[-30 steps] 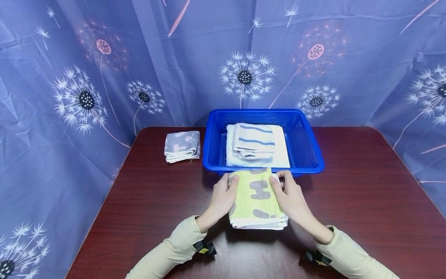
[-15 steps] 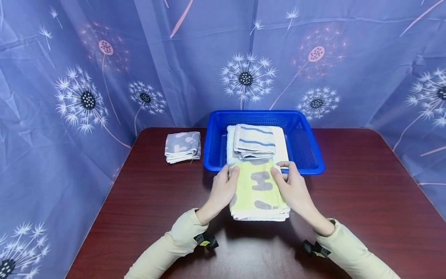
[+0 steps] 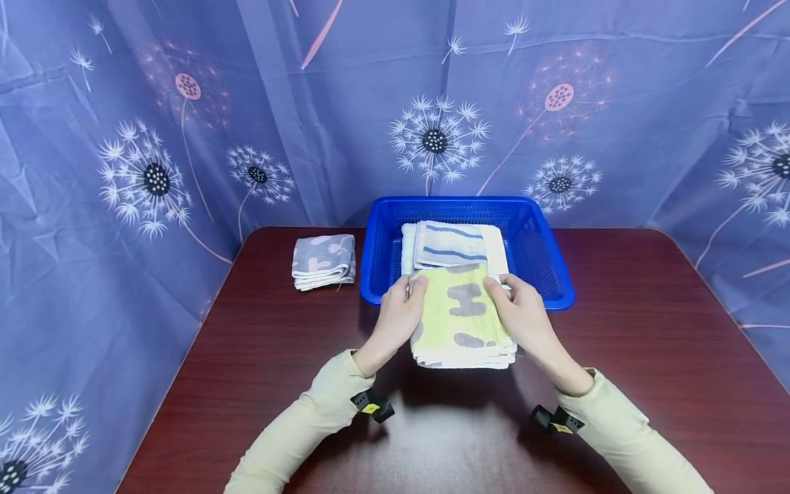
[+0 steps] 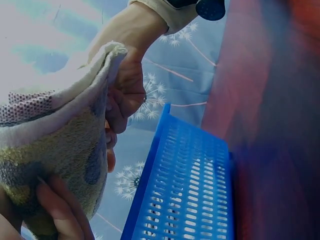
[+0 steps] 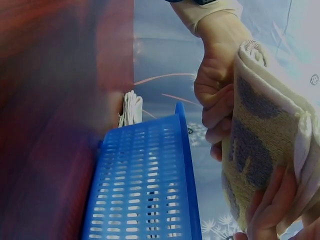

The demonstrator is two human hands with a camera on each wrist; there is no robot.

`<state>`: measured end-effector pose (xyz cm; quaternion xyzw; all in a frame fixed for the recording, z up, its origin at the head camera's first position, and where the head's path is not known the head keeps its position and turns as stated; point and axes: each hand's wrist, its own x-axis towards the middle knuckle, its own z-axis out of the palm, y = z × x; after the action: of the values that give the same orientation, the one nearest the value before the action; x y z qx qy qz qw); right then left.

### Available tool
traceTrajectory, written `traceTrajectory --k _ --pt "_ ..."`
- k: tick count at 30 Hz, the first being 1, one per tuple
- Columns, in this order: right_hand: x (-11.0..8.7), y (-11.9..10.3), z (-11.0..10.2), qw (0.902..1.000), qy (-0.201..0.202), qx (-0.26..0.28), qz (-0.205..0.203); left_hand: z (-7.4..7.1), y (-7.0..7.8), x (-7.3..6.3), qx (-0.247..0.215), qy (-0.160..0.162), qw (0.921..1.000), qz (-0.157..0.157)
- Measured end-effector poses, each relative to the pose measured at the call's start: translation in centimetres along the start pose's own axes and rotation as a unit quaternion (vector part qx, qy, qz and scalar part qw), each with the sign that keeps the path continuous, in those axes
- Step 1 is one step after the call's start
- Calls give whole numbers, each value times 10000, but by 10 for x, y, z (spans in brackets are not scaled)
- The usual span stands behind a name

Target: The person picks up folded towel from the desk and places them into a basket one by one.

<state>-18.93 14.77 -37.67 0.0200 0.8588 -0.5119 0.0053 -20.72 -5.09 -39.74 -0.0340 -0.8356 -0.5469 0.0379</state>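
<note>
My left fingers [image 3: 417, 287] and right fingers [image 3: 497, 291] pinch the folded yellow-and-grey towel [image 3: 459, 315] along opposite edges, likely keeping its layers together; blue plastic basket [image 3: 558, 285] lower, ahead of them.

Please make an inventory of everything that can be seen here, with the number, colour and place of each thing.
Patterned towel: 1, yellow with grey shapes, folded, held between both hands
Basket: 1, blue, on the table
Striped towel: 1, white with blue stripes, in the basket
White cloth: at least 1, white, under the striped towel
Grey towel: 1, grey with pink, folded, left of the basket
Table: 1, reddish brown, below everything
Curtain: at least 1, blue with dandelions, behind the table
Wrist devices: 2, black with yellow, at the cuffs
Sleeves: 2, cream, on the arms
Left hand, right hand: 1 each, bare, gripping the patterned towel
</note>
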Motion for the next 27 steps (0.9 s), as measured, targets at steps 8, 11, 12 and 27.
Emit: traceTrajectory --k 8,11,12,27 --pt "13 1 0 9999 84 13 109 2 0 14 23 -7 9996 -297" --pt "19 1 -1 9999 76 44 149 2 1 18 35 -35 9994 -331" --pt "21 0 -1 9998 55 84 164 2 1 19 34 -34 9994 -341" --pt "46 -2 -6 9996 36 164 228 0 8 36 -20 -128 9983 -561"
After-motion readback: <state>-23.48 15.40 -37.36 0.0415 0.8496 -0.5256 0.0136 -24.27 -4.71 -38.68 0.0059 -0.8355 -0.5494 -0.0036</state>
